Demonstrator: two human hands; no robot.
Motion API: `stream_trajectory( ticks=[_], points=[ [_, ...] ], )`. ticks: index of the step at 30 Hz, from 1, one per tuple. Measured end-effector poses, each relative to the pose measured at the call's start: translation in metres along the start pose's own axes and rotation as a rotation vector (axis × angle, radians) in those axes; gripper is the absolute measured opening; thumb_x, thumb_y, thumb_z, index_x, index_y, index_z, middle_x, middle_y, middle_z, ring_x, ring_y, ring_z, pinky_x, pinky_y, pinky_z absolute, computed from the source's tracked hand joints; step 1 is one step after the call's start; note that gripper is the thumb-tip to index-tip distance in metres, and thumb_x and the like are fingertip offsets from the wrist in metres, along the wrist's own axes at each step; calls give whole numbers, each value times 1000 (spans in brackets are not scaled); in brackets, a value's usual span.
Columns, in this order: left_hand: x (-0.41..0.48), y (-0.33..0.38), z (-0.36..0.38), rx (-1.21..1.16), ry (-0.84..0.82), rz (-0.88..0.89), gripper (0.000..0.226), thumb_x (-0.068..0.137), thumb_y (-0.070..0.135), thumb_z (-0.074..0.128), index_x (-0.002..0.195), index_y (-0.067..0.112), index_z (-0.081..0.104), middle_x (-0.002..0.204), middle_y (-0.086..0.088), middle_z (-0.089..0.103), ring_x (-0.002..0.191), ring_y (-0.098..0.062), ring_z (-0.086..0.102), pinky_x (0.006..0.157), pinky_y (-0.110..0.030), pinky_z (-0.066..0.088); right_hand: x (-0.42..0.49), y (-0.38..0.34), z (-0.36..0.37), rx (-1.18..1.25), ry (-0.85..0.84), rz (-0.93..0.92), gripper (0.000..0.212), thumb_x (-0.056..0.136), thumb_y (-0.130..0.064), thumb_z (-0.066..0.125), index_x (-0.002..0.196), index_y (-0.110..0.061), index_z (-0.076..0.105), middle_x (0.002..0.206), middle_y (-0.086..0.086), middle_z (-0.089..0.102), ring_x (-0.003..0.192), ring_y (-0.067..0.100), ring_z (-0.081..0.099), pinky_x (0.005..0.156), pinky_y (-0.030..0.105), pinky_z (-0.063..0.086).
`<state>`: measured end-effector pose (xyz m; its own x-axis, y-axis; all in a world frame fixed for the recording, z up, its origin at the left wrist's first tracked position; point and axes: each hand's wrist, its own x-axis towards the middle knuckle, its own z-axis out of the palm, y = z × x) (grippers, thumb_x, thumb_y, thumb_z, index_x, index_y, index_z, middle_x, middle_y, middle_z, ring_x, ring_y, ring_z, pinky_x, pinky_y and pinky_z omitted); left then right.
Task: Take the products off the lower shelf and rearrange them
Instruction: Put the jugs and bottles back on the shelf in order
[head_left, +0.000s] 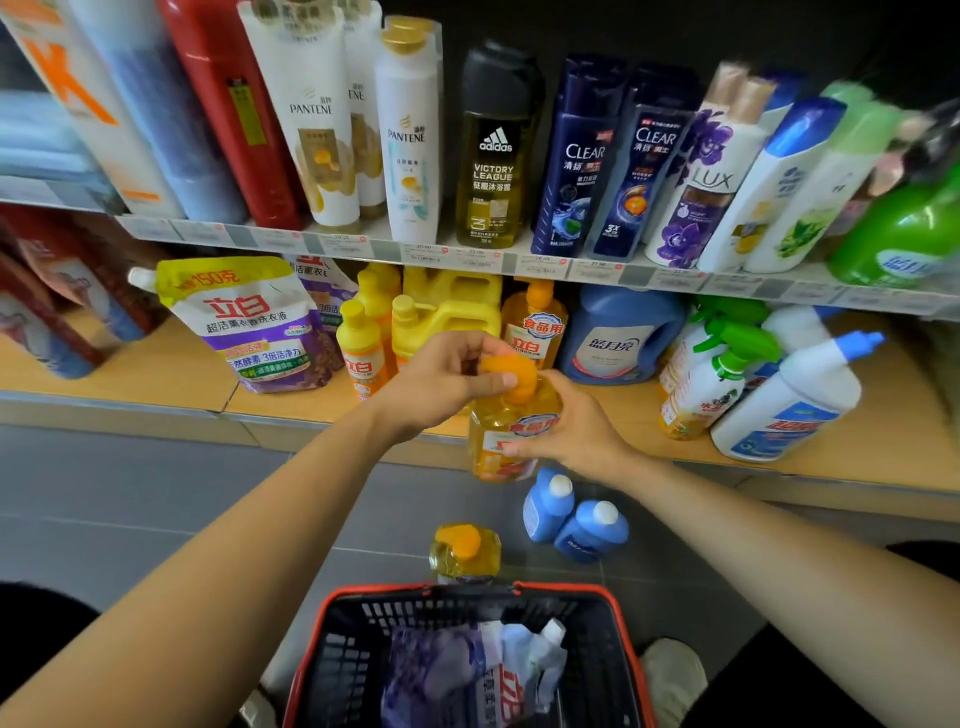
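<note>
Left hand (441, 384) pinched pump (511, 376), right hand (576, 426) wrapped orange bottle (511, 431) before lower shelf (130, 374). 3 floor bottles (548, 504) below shelf; most stock (618, 338) remained on shelf.

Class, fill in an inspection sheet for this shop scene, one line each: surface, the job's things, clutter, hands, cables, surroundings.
Surface: wooden lower shelf, with bare patches at the left and along the front.
Job's things: orange pump bottle held at the shelf's front edge; pouch, yellow bottles, blue jug and spray bottles on the shelf; second orange bottle and two blue bottles on the floor.
Clutter: basket holding pouches.
Hands: left hand grips the pump top; right hand holds the bottle's body.
Cables: nothing seen.
Surroundings: shampoo bottles on the shelf above; grey tiled floor.
</note>
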<state>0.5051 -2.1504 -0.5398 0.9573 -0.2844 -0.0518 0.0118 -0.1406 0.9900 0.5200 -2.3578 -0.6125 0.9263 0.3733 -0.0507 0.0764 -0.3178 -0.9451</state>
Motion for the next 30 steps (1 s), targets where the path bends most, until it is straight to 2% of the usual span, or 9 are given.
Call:
stream_trajectory(
  ticks=[2,4,8,12,15,17,24,27,30],
  points=[
    [-2,0,0,-11,51,25,23,90,8,72,111,17,68,105,-14,72,96,-20,69,84,-34,61,3,-3,-4,-10,45,-6,78,55,-15,98,122,-23,59,109,-5,73,102,6,70,84,22,56],
    [-5,-5,-2,25,100,7,32,90,9,73,121,16,65,108,-15,70,95,-27,66,85,-38,59,8,-4,-8,-44,100,0,78,54,-18,99,122,-22,60,108,-6,73,101,5,69,85,24,57],
    [-15,-35,-6,168,127,-163,37,89,8,76,124,6,63,95,-6,70,85,-19,64,74,-29,56,23,1,-23,-81,235,60,73,53,-23,99,115,-18,61,105,-3,73,98,12,69,87,37,58],
    [-28,-74,1,548,-172,-322,24,89,17,77,107,4,70,103,-13,72,97,-29,67,90,-40,54,44,8,-30,-74,339,117,75,52,-24,99,116,-18,60,108,-1,72,99,15,68,89,39,57],
    [-40,-98,15,774,-476,-428,36,91,31,74,121,12,67,117,-7,70,110,-25,65,93,-33,51,57,19,-23,-74,393,162,74,55,-23,97,117,-20,58,113,1,69,104,16,66,91,39,56],
    [-47,-112,21,902,-553,-449,48,91,38,73,132,17,60,128,-5,65,116,-25,62,94,-33,47,63,28,-15,-69,406,192,71,58,-21,96,117,-19,57,117,2,68,106,18,66,91,39,56],
    [-50,-130,22,861,-393,-373,37,87,32,79,115,13,65,112,-8,69,102,-25,64,84,-33,48,71,38,-19,-74,281,208,74,68,-20,91,130,-17,51,128,4,64,114,18,61,93,37,53],
    [-49,-130,22,812,-346,-343,35,84,29,83,108,10,68,104,-8,70,93,-24,64,80,-33,50,59,42,-29,-88,190,220,82,72,-17,89,141,-15,45,137,5,59,121,22,59,100,44,52],
    [-44,-119,23,750,-294,-325,34,78,24,87,104,10,70,96,-4,71,83,-17,63,73,-29,52,43,42,-34,-66,139,236,85,76,-11,85,147,-13,40,141,5,55,115,25,64,97,45,54]
  ],
)
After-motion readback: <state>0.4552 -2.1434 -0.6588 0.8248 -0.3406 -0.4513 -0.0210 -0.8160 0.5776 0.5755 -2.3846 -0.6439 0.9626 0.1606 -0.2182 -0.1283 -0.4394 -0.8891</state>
